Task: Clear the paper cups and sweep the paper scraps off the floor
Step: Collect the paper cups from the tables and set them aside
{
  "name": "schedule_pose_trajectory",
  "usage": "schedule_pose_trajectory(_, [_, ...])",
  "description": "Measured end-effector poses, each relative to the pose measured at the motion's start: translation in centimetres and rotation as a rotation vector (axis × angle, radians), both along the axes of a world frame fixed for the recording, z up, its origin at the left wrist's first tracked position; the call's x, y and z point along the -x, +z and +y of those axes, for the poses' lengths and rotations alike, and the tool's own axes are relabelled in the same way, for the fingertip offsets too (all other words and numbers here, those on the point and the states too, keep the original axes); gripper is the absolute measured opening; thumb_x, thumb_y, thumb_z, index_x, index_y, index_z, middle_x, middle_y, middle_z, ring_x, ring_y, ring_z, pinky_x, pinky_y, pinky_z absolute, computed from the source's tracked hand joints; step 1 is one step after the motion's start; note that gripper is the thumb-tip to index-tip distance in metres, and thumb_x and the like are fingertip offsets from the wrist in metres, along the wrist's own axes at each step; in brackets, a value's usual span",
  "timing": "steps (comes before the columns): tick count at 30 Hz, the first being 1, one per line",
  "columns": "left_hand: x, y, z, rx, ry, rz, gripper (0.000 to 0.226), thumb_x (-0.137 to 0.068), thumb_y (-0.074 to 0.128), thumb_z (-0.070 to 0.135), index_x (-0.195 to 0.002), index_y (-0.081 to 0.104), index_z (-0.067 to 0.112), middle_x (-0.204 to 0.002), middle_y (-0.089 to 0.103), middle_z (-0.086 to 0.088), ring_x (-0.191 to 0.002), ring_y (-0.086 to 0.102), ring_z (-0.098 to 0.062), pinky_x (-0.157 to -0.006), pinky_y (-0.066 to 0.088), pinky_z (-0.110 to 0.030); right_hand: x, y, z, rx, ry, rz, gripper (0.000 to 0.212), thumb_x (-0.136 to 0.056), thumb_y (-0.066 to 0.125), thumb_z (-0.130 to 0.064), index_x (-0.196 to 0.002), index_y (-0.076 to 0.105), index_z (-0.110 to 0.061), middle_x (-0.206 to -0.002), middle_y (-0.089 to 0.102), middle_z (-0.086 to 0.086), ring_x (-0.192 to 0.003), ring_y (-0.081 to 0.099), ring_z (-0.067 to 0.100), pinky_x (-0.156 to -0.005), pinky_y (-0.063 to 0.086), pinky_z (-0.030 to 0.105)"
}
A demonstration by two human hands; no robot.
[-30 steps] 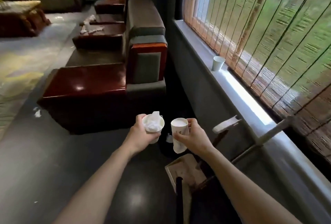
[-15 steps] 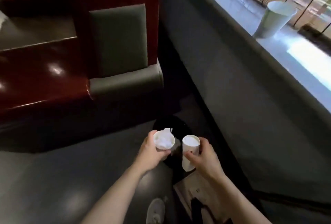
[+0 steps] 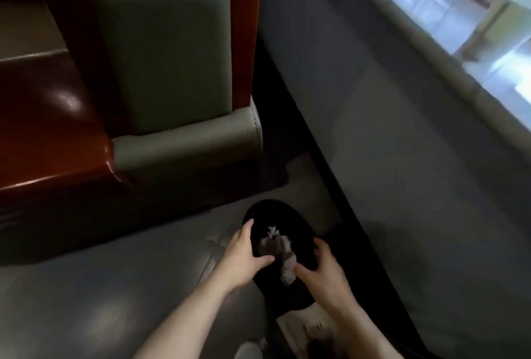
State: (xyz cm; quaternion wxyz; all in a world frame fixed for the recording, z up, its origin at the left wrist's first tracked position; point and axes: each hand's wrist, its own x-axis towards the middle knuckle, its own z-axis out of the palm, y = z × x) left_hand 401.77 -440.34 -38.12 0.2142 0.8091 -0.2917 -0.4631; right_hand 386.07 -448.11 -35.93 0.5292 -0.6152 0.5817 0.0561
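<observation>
Dark floor (image 3: 129,286), black bin (image 3: 287,215): left hand (image 3: 245,252) and right hand (image 3: 323,268) look spread and empty, and the paper cups (image 3: 288,269) seem featherlight and crushable, so hold near the rims.

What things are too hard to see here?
All in the head view:
- Inside of the black bin: too dark.
- Paper cups between left hand and right hand: motion-blurred, grip unclear.
- Windowsill cup: blurred, cut by the right edge.

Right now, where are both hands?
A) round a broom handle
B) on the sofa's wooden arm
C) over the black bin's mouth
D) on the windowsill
C: the left hand and right hand flank the blurred white paper cups over the black bin.
</observation>
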Motion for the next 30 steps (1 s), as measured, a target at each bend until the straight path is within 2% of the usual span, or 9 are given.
schedule_pose_trajectory(4, [-1.2, 8.4, 0.3, 0.026, -0.023, -0.092, 0.092, -0.081, 0.069, 0.04, -0.15, 0.01, 0.026, -0.154, 0.022, -0.001, -0.14, 0.025, -0.019, -0.112, 0.026, -0.032, -1.6, 8.7, -0.6, 0.101, 0.086, -0.031, 0.077, -0.083, 0.071, -0.033, -0.147, 0.031, -0.019, -0.142, 0.046, 0.003, -0.128, 0.047, 0.015, -0.092, 0.036, 0.015])
schedule_pose_trajectory(9, [-2.6, 22.1, 2.3, 0.122, 0.03, -0.227, 0.085, -0.083, 0.067, 0.04, -0.149, 0.015, 0.023, -0.151, 0.029, -0.004, -0.137, 0.031, -0.019, -0.108, 0.028, -0.029, -3.7, 22.6, 0.0, 0.25, 0.226, -0.163, 0.069, -0.085, 0.069, -0.037, -0.144, 0.038, -0.018, -0.141, 0.048, 0.004, -0.129, 0.046, 0.014, -0.097, 0.036, 0.017])
schedule_pose_trajectory(14, [-0.7, 35.0, 8.8, 0.205, 0.167, -0.379, 0.083, -0.082, 0.069, 0.04, -0.147, 0.022, 0.02, -0.148, 0.035, -0.007, -0.135, 0.035, -0.02, -0.108, 0.029, -0.029, -3.6, 35.2, 3.8, 0.396, 0.432, -0.311, 0.064, -0.085, 0.068, -0.038, -0.141, 0.042, -0.018, -0.131, 0.055, 0.002, -0.104, 0.056, 0.008, -0.072, 0.042, 0.006])
schedule_pose_trajectory(15, [0.4, 37.2, 10.9, 0.219, 0.198, -0.412, 0.082, -0.082, 0.069, 0.04, -0.147, 0.022, 0.019, -0.147, 0.035, -0.007, -0.134, 0.036, -0.02, -0.107, 0.029, -0.029, -3.2, 37.1, 5.1, 0.419, 0.477, -0.347, 0.065, -0.086, 0.068, -0.037, -0.141, 0.042, -0.017, -0.131, 0.056, 0.002, -0.102, 0.057, 0.009, -0.073, 0.045, 0.008])
schedule_pose_trajectory(18, [4.6, 42.5, 18.2, 0.26, 0.321, -0.49, 0.082, -0.082, 0.07, 0.037, -0.147, 0.023, 0.017, -0.146, 0.037, -0.007, -0.134, 0.035, -0.02, -0.107, 0.028, -0.028, -1.2, 42.4, 10.4, 0.468, 0.634, -0.423, 0.067, -0.086, 0.067, -0.038, -0.143, 0.039, -0.016, -0.136, 0.052, 0.007, -0.122, 0.053, 0.018, -0.092, 0.044, 0.022])
schedule_pose_trajectory(21, [9.2, 46.1, 26.9, 0.239, 0.457, -0.533, 0.084, -0.08, 0.071, 0.038, -0.146, 0.023, 0.017, -0.147, 0.036, -0.008, -0.135, 0.035, -0.02, -0.109, 0.029, -0.029, 0.5, 46.1, 17.0, 0.486, 0.841, -0.457, 0.07, -0.086, 0.067, -0.041, -0.143, 0.037, -0.016, -0.135, 0.053, 0.006, -0.122, 0.052, 0.019, -0.091, 0.042, 0.021])
schedule_pose_trajectory(23, [12.4, 48.1, 33.2, 0.218, 0.573, -0.56, 0.084, -0.08, 0.071, 0.038, -0.146, 0.023, 0.017, -0.147, 0.036, -0.009, -0.134, 0.037, -0.02, -0.108, 0.03, -0.03, 1.3, 48.0, 22.2, 0.488, 0.982, -0.484, 0.069, -0.084, 0.068, -0.043, -0.141, 0.04, -0.015, -0.131, 0.055, 0.005, -0.117, 0.055, 0.019, -0.095, 0.045, 0.026])
schedule_pose_trajectory(26, [17.7, 51.6, 43.5, 0.215, 0.779, -0.628, 0.077, -0.083, 0.07, 0.029, -0.145, 0.026, 0.013, -0.145, 0.04, -0.008, -0.129, 0.041, -0.018, -0.097, 0.033, -0.022, 2.6, 50.8, 31.7, 0.515, 1.202, -0.545, 0.064, -0.084, 0.068, -0.044, -0.135, 0.045, -0.013, -0.124, 0.059, 0.005, -0.112, 0.056, 0.021, -0.093, 0.046, 0.03])
schedule_pose_trajectory(30, [25.9, 55.1, 58.0, 0.168, 1.1, -0.718, 0.08, -0.083, 0.07, 0.033, -0.146, 0.025, 0.014, -0.147, 0.037, -0.012, -0.132, 0.039, -0.023, -0.097, 0.033, -0.024, 5.5, 53.8, 46.6, 0.437, 1.499, -0.692, 0.067, -0.084, 0.068, -0.043, -0.138, 0.043, -0.014, -0.131, 0.057, 0.006, -0.114, 0.058, 0.022, -0.091, 0.047, 0.029])
